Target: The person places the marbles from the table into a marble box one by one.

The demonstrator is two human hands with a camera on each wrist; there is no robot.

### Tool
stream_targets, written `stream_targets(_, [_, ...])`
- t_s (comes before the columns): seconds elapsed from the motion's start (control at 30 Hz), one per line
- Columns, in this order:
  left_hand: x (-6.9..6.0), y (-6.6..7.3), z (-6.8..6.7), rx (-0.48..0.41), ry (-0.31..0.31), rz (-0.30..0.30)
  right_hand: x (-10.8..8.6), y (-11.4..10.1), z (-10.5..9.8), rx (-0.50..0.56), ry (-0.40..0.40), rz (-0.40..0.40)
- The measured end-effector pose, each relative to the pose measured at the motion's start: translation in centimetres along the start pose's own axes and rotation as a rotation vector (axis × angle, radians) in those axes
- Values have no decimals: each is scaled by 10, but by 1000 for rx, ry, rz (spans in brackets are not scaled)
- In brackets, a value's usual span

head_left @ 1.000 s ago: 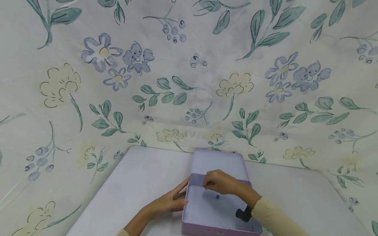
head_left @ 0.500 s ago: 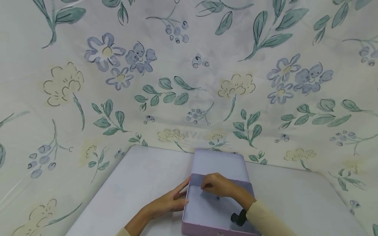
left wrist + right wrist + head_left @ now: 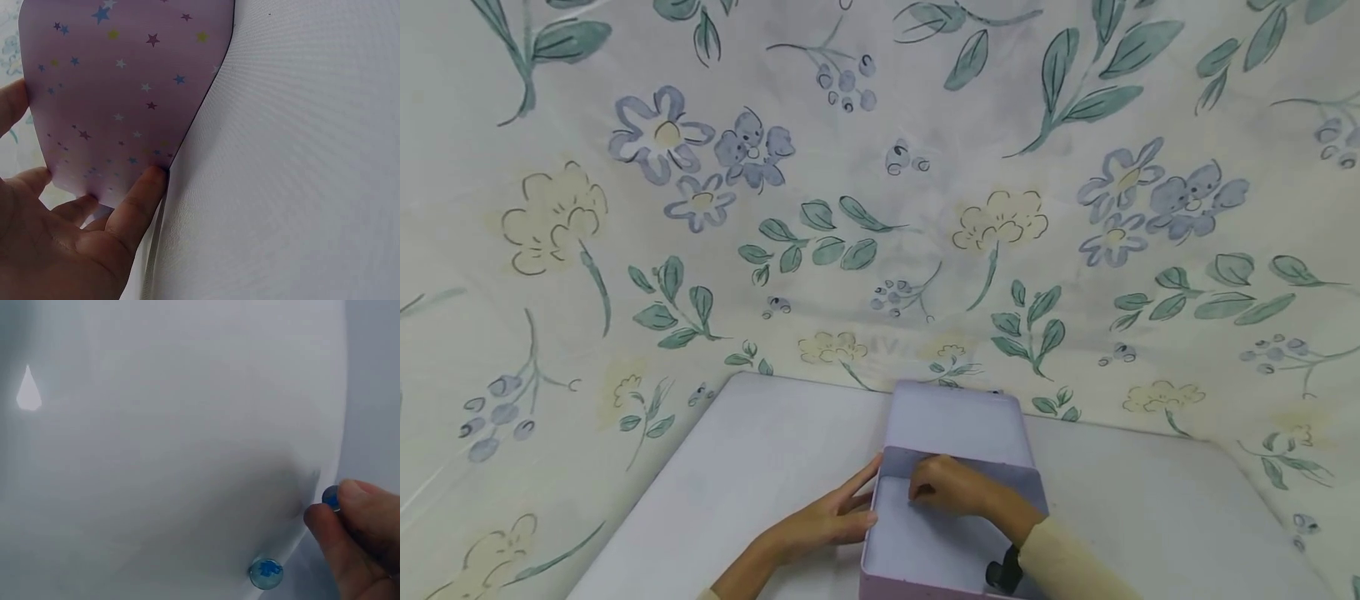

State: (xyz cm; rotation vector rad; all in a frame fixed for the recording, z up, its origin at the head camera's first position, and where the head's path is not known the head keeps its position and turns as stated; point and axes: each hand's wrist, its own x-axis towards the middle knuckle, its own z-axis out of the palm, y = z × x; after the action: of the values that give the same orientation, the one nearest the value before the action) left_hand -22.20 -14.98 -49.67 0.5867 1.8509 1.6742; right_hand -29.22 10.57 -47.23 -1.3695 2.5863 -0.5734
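An open lilac box (image 3: 962, 582) lies on the white table, its star-printed outer side (image 3: 125, 75) filling the upper left of the left wrist view. My left hand (image 3: 816, 525) rests against the box's left side with fingers spread and fairly straight. Inside the box, my right hand (image 3: 955, 487) pinches a small clear-and-blue marble (image 3: 330, 498) between thumb and finger, close above the floor. A second marble (image 3: 266, 574) with a blue centre lies on the box floor below those fingers; the hand hides it in the head view.
The box's lid part (image 3: 958, 421) extends behind it toward the floral cloth (image 3: 850, 208). A black device (image 3: 1004, 571) is at my right wrist, over the box. White table (image 3: 775, 442) surface stretches to both sides.
My right hand has moved slightly down and nearer to me within the box, and the marble seen under it earlier is now hidden in the head view. The left hand stays against the box.
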Motion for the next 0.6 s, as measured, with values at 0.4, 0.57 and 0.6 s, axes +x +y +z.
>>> stream_targets(0.4, [2, 1, 1, -10, 1, -6, -2, -1, 4, -5, 3, 15])
stream_targets(0.57, [1, 2, 1, -12, 7, -9, -2, -1, 4, -12, -5, -1])
stream_targets(0.6, [2, 2, 1, -11, 7, -8, -2, -1, 4, -14, -8, 7])
